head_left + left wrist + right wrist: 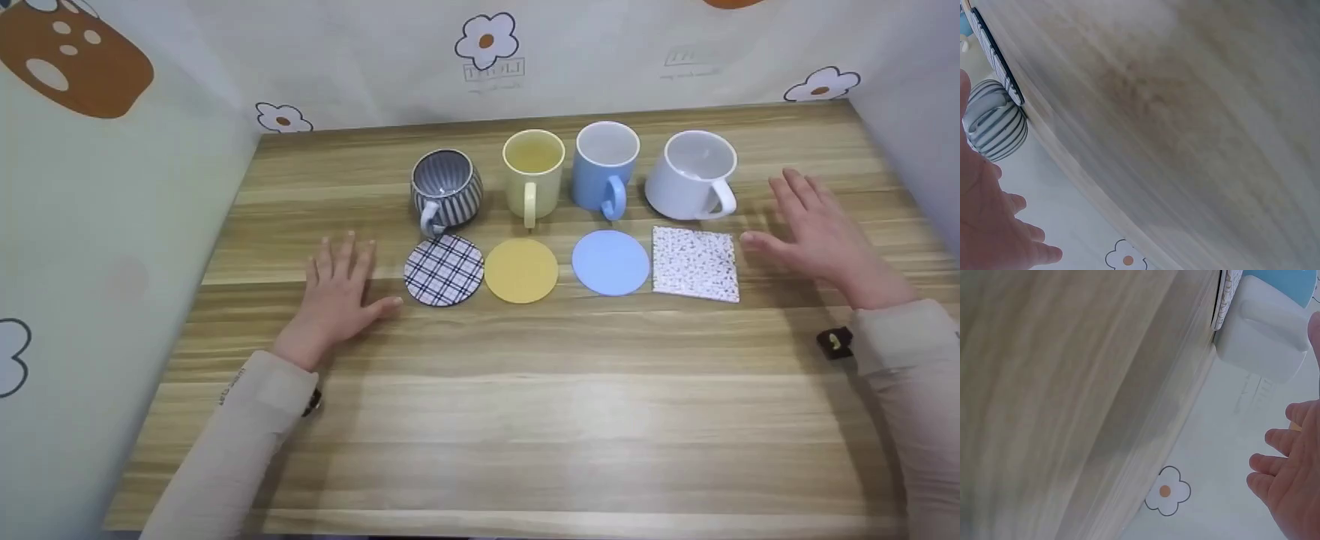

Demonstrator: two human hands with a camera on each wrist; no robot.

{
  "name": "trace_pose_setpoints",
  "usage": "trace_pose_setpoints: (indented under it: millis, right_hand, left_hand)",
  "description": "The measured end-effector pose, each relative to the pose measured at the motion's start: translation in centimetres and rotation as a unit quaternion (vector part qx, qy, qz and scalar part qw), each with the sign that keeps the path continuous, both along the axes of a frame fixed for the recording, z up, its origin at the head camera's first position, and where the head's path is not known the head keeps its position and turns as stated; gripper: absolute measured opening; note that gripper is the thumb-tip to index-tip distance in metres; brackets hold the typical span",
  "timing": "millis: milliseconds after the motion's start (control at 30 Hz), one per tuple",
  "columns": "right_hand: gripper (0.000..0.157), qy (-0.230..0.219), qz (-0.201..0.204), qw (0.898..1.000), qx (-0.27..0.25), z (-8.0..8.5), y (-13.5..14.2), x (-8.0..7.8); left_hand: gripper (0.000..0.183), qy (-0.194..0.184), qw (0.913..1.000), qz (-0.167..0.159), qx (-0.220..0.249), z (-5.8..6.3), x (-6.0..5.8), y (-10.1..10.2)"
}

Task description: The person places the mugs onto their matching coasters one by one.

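My left hand [335,300] is spread flat over the table, left of the round plaid coaster [444,270], thumb pointing toward it. On the other side, my right hand [821,236] has its fingers extended and holds nothing, beside the square speckled coaster [695,264]. Between them lie a round yellow coaster [521,271] and a round blue coaster [610,262]. Behind the coasters stand a striped grey mug [459,196], a yellow mug [517,186], a blue mug [592,180] and a white mug [675,187], all upright. The left wrist view shows the striped mug [1002,132] past the fingers.
The wood-grain table [525,420] reaches back to a pale wall [360,60] printed with flowers. More pale panels rise at the left [127,225] and right [900,97] edges. Each plaid and yellow coaster lies close against the other.
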State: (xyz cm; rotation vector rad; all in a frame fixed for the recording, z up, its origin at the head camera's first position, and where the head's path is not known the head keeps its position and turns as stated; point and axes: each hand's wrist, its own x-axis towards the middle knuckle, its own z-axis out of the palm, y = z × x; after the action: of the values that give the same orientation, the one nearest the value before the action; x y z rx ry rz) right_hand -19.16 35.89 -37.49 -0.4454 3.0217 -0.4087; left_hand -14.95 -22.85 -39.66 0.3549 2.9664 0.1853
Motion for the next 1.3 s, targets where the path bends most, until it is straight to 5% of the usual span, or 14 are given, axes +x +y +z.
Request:
trace_pose_setpoints:
  millis: [667, 1300]
  right_hand:
    - [0.084, -0.013, -0.027, 0.995, -0.095, 0.2, -1.9, -0.5]
    - [0.069, -0.021, -0.073, 0.978, -0.192, 0.4, -3.3, -0.8]
  left_hand:
    - [0.093, -0.001, 0.9998, -0.014, 0.013, -0.3, 0.2, 0.7]
    - [0.09, 0.01, 0.9987, -0.045, 0.022, -0.3, 0.4, 2.8]
